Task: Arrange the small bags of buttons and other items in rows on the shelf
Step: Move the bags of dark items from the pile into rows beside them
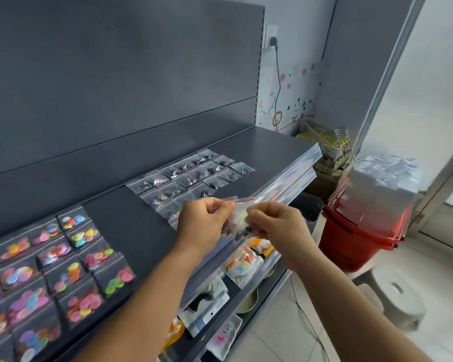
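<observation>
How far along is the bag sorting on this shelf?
Two blocks look done: bags of coloured buttons in rows at left, bags of dark items further right. Left hand and right hand together hold a few small bags over the shelf, not yet placed.

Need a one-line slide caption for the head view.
Both hands, left and right, hold small clear bags above a shelf with rows of button bags.
</observation>
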`<action>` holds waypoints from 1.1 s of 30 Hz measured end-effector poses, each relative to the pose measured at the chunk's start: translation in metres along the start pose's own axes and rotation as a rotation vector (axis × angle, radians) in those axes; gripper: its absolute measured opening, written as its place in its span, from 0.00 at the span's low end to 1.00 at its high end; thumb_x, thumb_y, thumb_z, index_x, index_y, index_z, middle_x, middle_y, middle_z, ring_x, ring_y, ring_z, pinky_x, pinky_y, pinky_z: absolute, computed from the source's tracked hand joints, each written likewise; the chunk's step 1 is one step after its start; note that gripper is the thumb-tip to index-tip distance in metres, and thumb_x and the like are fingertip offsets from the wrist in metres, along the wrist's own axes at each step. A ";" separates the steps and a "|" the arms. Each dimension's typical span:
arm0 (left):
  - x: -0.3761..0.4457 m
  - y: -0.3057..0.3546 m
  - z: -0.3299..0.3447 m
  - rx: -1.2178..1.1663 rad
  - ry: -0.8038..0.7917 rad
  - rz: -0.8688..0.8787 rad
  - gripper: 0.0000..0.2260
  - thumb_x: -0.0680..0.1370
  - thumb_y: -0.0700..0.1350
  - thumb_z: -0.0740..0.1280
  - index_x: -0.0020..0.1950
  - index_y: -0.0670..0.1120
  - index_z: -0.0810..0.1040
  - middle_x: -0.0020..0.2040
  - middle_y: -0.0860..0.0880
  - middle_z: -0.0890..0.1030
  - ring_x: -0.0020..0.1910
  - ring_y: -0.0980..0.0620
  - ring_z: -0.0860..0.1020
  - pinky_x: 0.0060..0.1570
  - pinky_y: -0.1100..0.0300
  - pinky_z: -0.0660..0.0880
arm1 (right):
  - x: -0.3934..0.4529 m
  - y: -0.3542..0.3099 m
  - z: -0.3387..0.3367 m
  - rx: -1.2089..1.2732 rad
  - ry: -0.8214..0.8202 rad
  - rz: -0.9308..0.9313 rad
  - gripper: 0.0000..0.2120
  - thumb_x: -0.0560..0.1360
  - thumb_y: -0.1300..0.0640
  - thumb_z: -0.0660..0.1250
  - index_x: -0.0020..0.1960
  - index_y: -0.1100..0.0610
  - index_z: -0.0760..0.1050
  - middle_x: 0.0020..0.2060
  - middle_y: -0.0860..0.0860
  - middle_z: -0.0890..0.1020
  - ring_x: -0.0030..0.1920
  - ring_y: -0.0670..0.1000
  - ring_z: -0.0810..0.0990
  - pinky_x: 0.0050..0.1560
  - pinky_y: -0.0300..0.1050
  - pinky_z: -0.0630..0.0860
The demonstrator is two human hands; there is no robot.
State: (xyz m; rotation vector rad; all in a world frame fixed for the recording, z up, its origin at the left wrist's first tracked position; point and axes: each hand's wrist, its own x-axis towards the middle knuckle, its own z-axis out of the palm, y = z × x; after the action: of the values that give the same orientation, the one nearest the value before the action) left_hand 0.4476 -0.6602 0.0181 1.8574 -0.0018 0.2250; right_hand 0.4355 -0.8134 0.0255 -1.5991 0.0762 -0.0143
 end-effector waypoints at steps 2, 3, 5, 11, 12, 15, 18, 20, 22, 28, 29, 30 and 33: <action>0.022 -0.006 0.005 0.025 0.015 -0.004 0.09 0.75 0.49 0.69 0.37 0.47 0.82 0.32 0.53 0.83 0.32 0.59 0.80 0.36 0.61 0.78 | 0.026 0.000 -0.001 -0.039 -0.008 0.001 0.05 0.74 0.60 0.68 0.42 0.59 0.82 0.33 0.56 0.83 0.34 0.49 0.79 0.38 0.41 0.79; 0.033 -0.008 0.008 0.021 0.024 -0.018 0.09 0.75 0.49 0.69 0.37 0.48 0.82 0.32 0.54 0.83 0.32 0.59 0.80 0.35 0.63 0.77 | 0.039 -0.001 -0.001 -0.076 -0.022 -0.001 0.05 0.74 0.59 0.68 0.42 0.58 0.82 0.35 0.57 0.83 0.34 0.49 0.79 0.38 0.42 0.78; 0.052 -0.011 0.011 0.005 0.026 -0.044 0.08 0.75 0.49 0.69 0.38 0.48 0.82 0.33 0.55 0.84 0.32 0.60 0.80 0.33 0.69 0.75 | 0.061 -0.003 0.000 -0.154 -0.067 -0.003 0.04 0.73 0.56 0.69 0.42 0.55 0.82 0.36 0.56 0.83 0.35 0.48 0.77 0.38 0.42 0.76; 0.090 -0.013 0.017 0.000 -0.002 -0.121 0.10 0.76 0.50 0.67 0.37 0.49 0.83 0.36 0.50 0.84 0.32 0.55 0.78 0.36 0.62 0.73 | 0.114 -0.001 0.002 -0.166 -0.098 0.021 0.07 0.74 0.56 0.68 0.39 0.54 0.82 0.34 0.55 0.83 0.36 0.54 0.74 0.41 0.55 0.76; 0.094 -0.014 0.016 -0.001 -0.002 -0.141 0.10 0.77 0.49 0.66 0.38 0.49 0.83 0.37 0.48 0.84 0.33 0.55 0.77 0.37 0.61 0.72 | 0.121 0.000 0.002 -0.155 -0.093 0.041 0.07 0.75 0.56 0.68 0.40 0.55 0.82 0.36 0.57 0.84 0.37 0.55 0.75 0.45 0.59 0.77; 0.103 -0.019 0.009 0.026 0.056 -0.163 0.09 0.78 0.47 0.64 0.42 0.52 0.83 0.38 0.56 0.84 0.34 0.57 0.77 0.34 0.67 0.72 | 0.141 0.002 -0.002 -0.154 -0.091 0.065 0.07 0.75 0.57 0.67 0.40 0.58 0.80 0.35 0.58 0.82 0.37 0.55 0.76 0.48 0.61 0.78; 0.109 -0.024 0.003 0.080 0.136 -0.167 0.08 0.78 0.46 0.65 0.40 0.54 0.81 0.37 0.51 0.84 0.34 0.50 0.76 0.35 0.54 0.76 | 0.161 0.006 -0.003 -0.231 -0.100 0.038 0.07 0.76 0.58 0.67 0.40 0.59 0.80 0.32 0.54 0.81 0.33 0.52 0.76 0.39 0.49 0.77; 0.109 -0.028 0.004 0.107 0.157 -0.186 0.08 0.77 0.46 0.66 0.39 0.52 0.81 0.35 0.51 0.83 0.34 0.47 0.77 0.38 0.45 0.78 | 0.173 0.010 -0.002 -0.303 -0.143 0.031 0.07 0.76 0.59 0.67 0.39 0.59 0.79 0.29 0.51 0.81 0.29 0.48 0.76 0.35 0.44 0.76; 0.108 -0.030 0.011 0.150 0.139 -0.201 0.08 0.77 0.45 0.66 0.39 0.52 0.81 0.34 0.52 0.83 0.35 0.45 0.80 0.40 0.46 0.79 | 0.182 0.015 -0.001 -0.364 -0.225 0.027 0.07 0.76 0.61 0.66 0.40 0.60 0.79 0.28 0.51 0.81 0.27 0.46 0.76 0.32 0.40 0.76; 0.107 -0.037 0.040 0.372 0.180 -0.211 0.06 0.78 0.46 0.65 0.45 0.51 0.82 0.34 0.58 0.80 0.31 0.62 0.77 0.33 0.65 0.72 | 0.205 0.019 0.005 -0.492 -0.418 0.007 0.05 0.75 0.63 0.65 0.41 0.62 0.77 0.33 0.58 0.82 0.30 0.49 0.76 0.34 0.45 0.75; 0.107 -0.036 0.043 0.429 0.202 -0.201 0.06 0.78 0.46 0.65 0.48 0.50 0.82 0.35 0.58 0.80 0.31 0.63 0.76 0.32 0.67 0.70 | 0.208 0.020 0.006 -0.548 -0.444 -0.007 0.04 0.75 0.63 0.65 0.42 0.62 0.77 0.34 0.57 0.82 0.31 0.50 0.75 0.35 0.47 0.75; 0.106 -0.036 0.045 0.484 0.219 -0.189 0.06 0.78 0.45 0.66 0.50 0.49 0.82 0.39 0.57 0.81 0.34 0.63 0.76 0.35 0.69 0.71 | 0.211 0.021 0.006 -0.624 -0.471 -0.034 0.04 0.75 0.63 0.64 0.43 0.61 0.76 0.34 0.56 0.82 0.31 0.50 0.76 0.35 0.46 0.75; 0.101 -0.034 0.050 0.704 0.268 -0.145 0.13 0.77 0.46 0.66 0.62 0.49 0.77 0.56 0.53 0.77 0.55 0.55 0.73 0.56 0.63 0.68 | 0.216 0.022 0.007 -0.894 -0.511 -0.223 0.08 0.75 0.59 0.65 0.54 0.56 0.76 0.44 0.51 0.81 0.40 0.51 0.79 0.43 0.45 0.76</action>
State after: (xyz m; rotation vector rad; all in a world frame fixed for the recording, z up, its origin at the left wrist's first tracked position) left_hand 0.5585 -0.6858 -0.0119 2.4956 0.4467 0.4086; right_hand 0.6502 -0.8195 -0.0046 -2.4424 -0.5664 0.2907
